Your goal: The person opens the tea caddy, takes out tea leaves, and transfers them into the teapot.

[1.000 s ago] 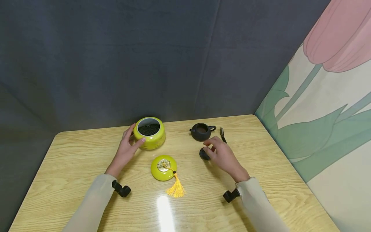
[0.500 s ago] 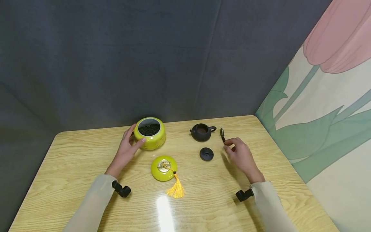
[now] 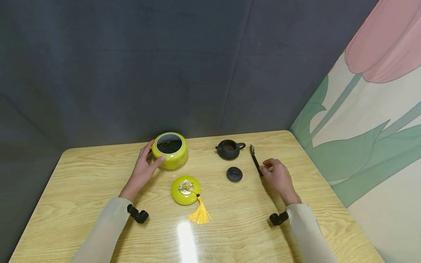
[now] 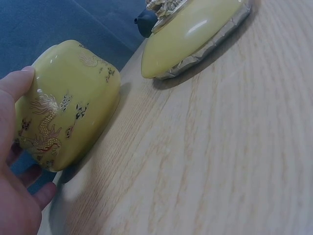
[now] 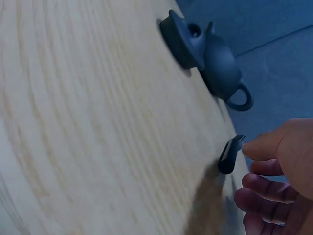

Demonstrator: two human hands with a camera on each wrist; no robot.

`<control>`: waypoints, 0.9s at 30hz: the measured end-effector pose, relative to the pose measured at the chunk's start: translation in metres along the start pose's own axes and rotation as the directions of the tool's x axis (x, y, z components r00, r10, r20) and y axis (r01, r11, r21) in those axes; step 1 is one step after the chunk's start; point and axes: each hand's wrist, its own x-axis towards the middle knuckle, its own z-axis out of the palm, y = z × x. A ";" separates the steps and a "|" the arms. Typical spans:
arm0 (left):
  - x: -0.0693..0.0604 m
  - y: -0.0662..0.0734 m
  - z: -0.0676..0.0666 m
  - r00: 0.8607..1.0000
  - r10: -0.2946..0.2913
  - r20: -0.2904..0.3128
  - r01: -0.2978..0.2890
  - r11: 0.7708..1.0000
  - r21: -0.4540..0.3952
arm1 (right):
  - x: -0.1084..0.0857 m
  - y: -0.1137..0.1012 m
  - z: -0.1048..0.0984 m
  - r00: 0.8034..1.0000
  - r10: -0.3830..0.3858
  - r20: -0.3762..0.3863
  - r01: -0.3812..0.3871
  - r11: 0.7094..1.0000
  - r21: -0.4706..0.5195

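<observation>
My left hand [image 3: 147,162] grips the side of a yellow tea jar [image 3: 177,160], its thumb near the rim and the other fingers around the far side. Dark loose tea [image 3: 169,147] fills much of the jar; gold dragon decoration shows in the left wrist view. A slim dark tool [image 3: 257,164] with a metallic, scoop-like tip lies on the table at right. Beside its near end is my right hand [image 3: 279,179], fingers loosely curled and thumb at the handle. In the right wrist view, no finger wraps the tool [image 5: 230,155].
The yellow jar lid [image 3: 179,197] with its gold tassel [image 3: 200,213] lies in front of the jar. A dark teapot [image 3: 228,151] stands uncovered near the back edge, its small lid [image 3: 234,174] in front of it. A dark curtain [image 3: 148,73] hangs behind the wooden table [image 3: 223,233].
My right hand has moved right from the teapot lid to the slim tool, then down along its handle to the near end. The left hand stays on the jar.
</observation>
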 end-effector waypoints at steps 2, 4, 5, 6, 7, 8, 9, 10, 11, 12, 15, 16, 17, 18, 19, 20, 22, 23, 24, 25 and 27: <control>0.000 0.000 0.000 1.000 0.004 -0.001 -0.004 1.000 -0.001 | 0.001 0.003 0.002 1.000 0.010 0.011 -0.010 1.000 -0.010; 0.000 0.001 0.000 1.000 0.008 -0.003 -0.008 1.000 -0.001 | 0.002 0.005 0.003 1.000 0.015 0.023 -0.014 1.000 -0.017; 0.000 0.001 0.000 1.000 0.009 -0.003 -0.009 1.000 -0.002 | 0.003 0.005 0.004 0.999 0.018 0.030 -0.017 1.000 -0.019; 0.000 0.002 0.000 1.000 0.010 -0.003 -0.010 1.000 -0.002 | 0.004 0.005 0.004 0.999 0.021 0.032 -0.020 1.000 -0.024; -0.001 0.003 0.000 1.000 0.010 -0.003 -0.010 1.000 -0.002 | 0.005 0.005 0.005 0.999 0.024 0.035 -0.023 0.999 -0.029; -0.001 0.004 0.000 1.000 0.009 -0.004 -0.009 1.000 -0.002 | 0.005 0.005 0.006 0.999 0.027 0.038 -0.026 0.999 -0.035; -0.001 0.004 0.000 1.000 0.009 -0.003 -0.009 1.000 -0.004 | 0.006 0.005 0.006 0.999 0.030 0.040 -0.029 0.999 -0.042; -0.001 0.005 0.000 1.000 0.009 -0.004 -0.009 1.000 -0.007 | 0.007 0.005 0.007 0.999 0.034 0.042 -0.032 0.998 -0.052; -0.002 0.005 0.000 1.000 0.008 -0.003 -0.008 1.000 -0.011 | 0.008 0.004 0.008 0.998 0.037 0.043 -0.034 0.998 -0.061; -0.002 0.005 0.000 1.000 0.008 -0.002 -0.008 1.000 -0.016 | 0.009 0.004 0.009 0.998 0.040 0.043 -0.037 0.997 -0.072; -0.002 0.005 0.000 1.000 0.005 -0.002 -0.005 1.000 -0.029 | 0.011 0.004 0.011 0.997 0.056 0.049 -0.051 0.994 -0.096; -0.001 0.005 0.000 1.000 0.005 -0.002 -0.005 0.999 -0.032 | 0.012 0.004 0.012 0.997 0.064 0.050 -0.059 0.993 -0.101; -0.002 0.005 0.001 1.000 0.004 -0.002 -0.004 0.999 -0.032 | 0.012 0.004 0.012 0.996 0.072 0.050 -0.066 0.992 -0.104; -0.001 0.005 0.001 1.000 0.003 -0.003 -0.004 0.999 -0.032 | 0.013 0.004 0.013 0.996 0.077 0.049 -0.071 0.992 -0.107; -0.001 0.005 0.001 1.000 0.002 -0.005 -0.003 1.000 -0.031 | 0.013 0.004 0.014 0.996 0.081 0.049 -0.075 0.991 -0.108; -0.001 0.004 0.001 1.000 0.000 -0.007 0.000 1.000 -0.026 | 0.014 0.004 0.014 0.996 0.082 0.047 -0.076 0.991 -0.109; -0.001 0.006 0.001 1.000 -0.008 -0.006 0.007 1.000 -0.027 | 0.015 0.003 0.015 0.996 0.081 0.046 -0.075 0.991 -0.112; -0.001 0.006 0.001 1.000 -0.011 -0.004 0.011 1.000 -0.027 | 0.016 0.003 0.015 0.996 0.078 0.046 -0.073 0.991 -0.114; -0.001 0.006 0.000 1.000 -0.011 -0.003 0.011 1.000 -0.029 | 0.016 0.003 0.015 0.996 0.076 0.049 -0.070 0.991 -0.116; -0.001 0.006 0.000 1.000 -0.010 -0.001 0.010 0.999 -0.031 | 0.017 0.002 0.015 0.996 0.075 0.054 -0.068 0.991 -0.118; -0.001 0.006 0.000 1.000 -0.008 0.001 0.008 0.999 -0.036 | 0.017 0.001 0.014 0.995 0.077 0.066 -0.068 0.990 -0.124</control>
